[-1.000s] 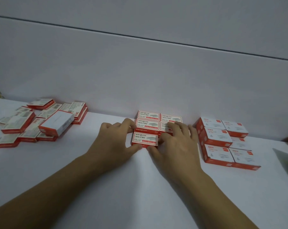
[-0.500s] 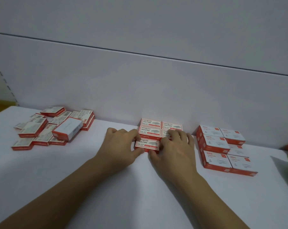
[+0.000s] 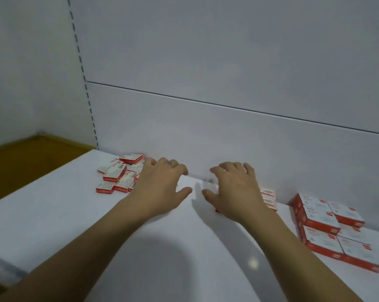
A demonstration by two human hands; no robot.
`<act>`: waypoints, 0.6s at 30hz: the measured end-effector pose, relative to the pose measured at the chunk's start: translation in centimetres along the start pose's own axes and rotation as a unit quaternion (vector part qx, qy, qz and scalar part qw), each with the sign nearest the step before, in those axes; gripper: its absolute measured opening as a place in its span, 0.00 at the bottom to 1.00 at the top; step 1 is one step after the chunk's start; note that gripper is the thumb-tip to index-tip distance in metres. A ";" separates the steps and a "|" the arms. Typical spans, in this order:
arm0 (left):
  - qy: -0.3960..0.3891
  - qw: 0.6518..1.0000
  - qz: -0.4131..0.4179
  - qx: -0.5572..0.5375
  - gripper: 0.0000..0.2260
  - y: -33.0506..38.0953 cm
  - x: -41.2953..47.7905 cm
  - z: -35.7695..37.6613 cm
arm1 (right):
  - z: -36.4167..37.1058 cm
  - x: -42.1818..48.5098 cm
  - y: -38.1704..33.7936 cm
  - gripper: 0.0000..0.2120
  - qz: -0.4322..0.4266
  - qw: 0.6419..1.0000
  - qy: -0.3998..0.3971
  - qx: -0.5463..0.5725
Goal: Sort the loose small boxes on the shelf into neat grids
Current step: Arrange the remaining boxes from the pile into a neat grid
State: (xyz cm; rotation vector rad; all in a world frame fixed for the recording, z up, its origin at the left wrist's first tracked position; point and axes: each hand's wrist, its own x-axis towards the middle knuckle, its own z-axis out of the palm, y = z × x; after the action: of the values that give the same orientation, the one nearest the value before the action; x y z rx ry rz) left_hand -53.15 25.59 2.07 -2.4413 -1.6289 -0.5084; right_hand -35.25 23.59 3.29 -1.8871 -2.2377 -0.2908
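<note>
While the small grid of flat red-and-white cardboard boxes [image 3: 268, 197] lies on the white shelf [image 3: 75, 214], the right hand [image 3: 234, 188] is spread over it, fingers apart and lightly bent, gripping nothing. It hides most of the grid, and whether the palm touches the boxes cannot be told. Left of the grid, the left hand [image 3: 162, 186] has its fingers splayed wide and holds nothing. Further left of the grid lies the loose heap of similar small boxes [image 3: 116, 175], overlapping at odd angles. Right of the grid stands a stacked block of larger red-and-white boxes [image 3: 327, 227].
</note>
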 end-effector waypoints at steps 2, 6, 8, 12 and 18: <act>-0.002 0.999 -0.040 0.014 0.20 -2.0 -0.7 -0.7 | -0.2 1.5 -2.0 0.25 -0.032 0.999 -0.007 0.015; 0.003 0.993 -0.118 0.031 0.22 -6.1 -2.8 -2.1 | 0.3 4.5 -6.6 0.22 -0.092 0.994 -0.013 0.051; 0.000 0.987 -0.156 0.046 0.22 -8.3 -4.1 -2.7 | 0.6 6.0 -9.2 0.23 -0.118 0.991 -0.023 0.066; -0.035 0.970 -0.233 0.062 0.24 -11.7 -6.7 -3.4 | 1.8 8.9 -14.3 0.27 -0.157 0.983 -0.061 0.073; -0.078 0.954 -0.284 0.049 0.27 -14.6 -8.8 -3.1 | 3.9 12.4 -19.5 0.30 -0.171 0.981 -0.096 0.005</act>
State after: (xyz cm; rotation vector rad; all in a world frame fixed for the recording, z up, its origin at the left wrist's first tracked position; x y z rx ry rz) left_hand -70.19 22.71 0.93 -1.9589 -2.3691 -0.2928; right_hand -56.66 33.18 2.60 -1.5765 -2.6853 -0.1507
